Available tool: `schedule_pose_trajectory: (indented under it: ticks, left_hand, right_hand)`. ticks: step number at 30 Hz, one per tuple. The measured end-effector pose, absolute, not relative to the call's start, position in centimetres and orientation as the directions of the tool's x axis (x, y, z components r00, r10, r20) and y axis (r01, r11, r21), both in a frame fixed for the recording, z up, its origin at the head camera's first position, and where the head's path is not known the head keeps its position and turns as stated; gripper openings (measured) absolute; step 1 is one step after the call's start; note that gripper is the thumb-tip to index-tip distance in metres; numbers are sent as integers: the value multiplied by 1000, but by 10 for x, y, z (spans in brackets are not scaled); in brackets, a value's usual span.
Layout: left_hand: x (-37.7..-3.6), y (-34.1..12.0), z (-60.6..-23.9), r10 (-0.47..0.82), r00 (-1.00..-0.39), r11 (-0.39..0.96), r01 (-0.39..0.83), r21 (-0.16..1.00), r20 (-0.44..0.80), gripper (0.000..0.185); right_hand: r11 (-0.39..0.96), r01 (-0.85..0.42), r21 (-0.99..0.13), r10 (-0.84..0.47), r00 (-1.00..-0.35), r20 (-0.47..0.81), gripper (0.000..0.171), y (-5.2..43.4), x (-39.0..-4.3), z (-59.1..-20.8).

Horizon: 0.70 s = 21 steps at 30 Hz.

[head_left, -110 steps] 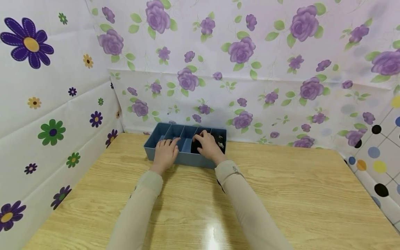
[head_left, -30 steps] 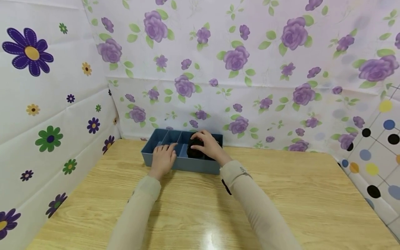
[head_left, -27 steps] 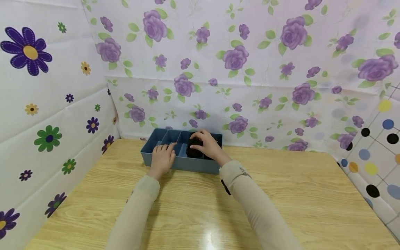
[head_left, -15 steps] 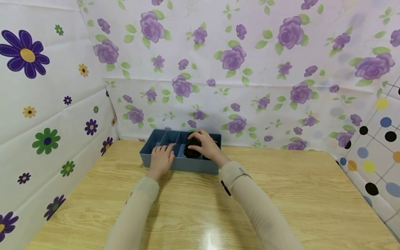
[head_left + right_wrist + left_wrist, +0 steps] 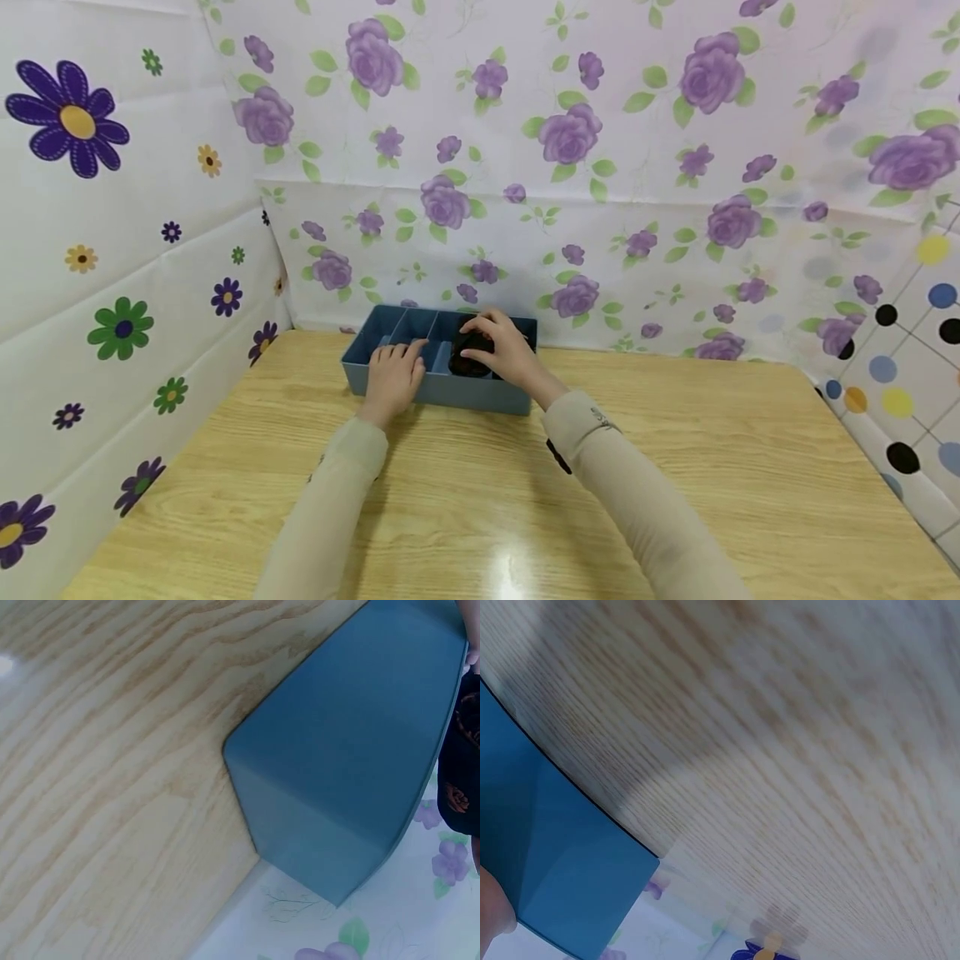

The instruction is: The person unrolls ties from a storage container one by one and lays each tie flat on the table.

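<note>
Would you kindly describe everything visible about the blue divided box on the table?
The blue divided box looks like matte plastic, rectangular and open-topped, split by thin partitions into several compartments. It sits flat on the wooden table near the floral backdrop. The left hand rests on its front edge; the right hand grips a black object inside.

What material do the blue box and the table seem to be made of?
The blue box looks like matte plastic: smooth, even colour, thin straight walls, no grain. The table shows light wood grain with a glossy glare spot, so lacquered wood or a wood-look laminate; the pictures cannot tell which.
</note>
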<state>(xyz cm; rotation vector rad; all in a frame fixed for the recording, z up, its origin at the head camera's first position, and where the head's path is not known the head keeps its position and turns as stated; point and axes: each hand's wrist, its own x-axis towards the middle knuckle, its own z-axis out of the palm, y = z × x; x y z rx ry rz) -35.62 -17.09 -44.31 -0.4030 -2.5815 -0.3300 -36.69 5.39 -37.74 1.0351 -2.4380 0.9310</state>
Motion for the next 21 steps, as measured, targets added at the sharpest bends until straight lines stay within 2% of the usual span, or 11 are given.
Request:
schedule_pose_trajectory:
  ticks: [4, 11, 21]
  left_hand:
    - [-356, -170, -441, 219, -847, 921, 343, 183, 485, 37]
    - [-361, -172, -441, 208, -887, 945, 291, 151, 413, 38]
    - [-359, -170, -440, 195, -894, 945, 282, 167, 404, 38]
  right_hand:
    - [514, -729, -453, -485, -682, 548, 28, 58, -365, -379]
    - [489, -725, -486, -452, -687, 569, 29, 64, -361, -378]
    - [473, -724, -502, -471, -690, 550, 29, 71, -349, -375]
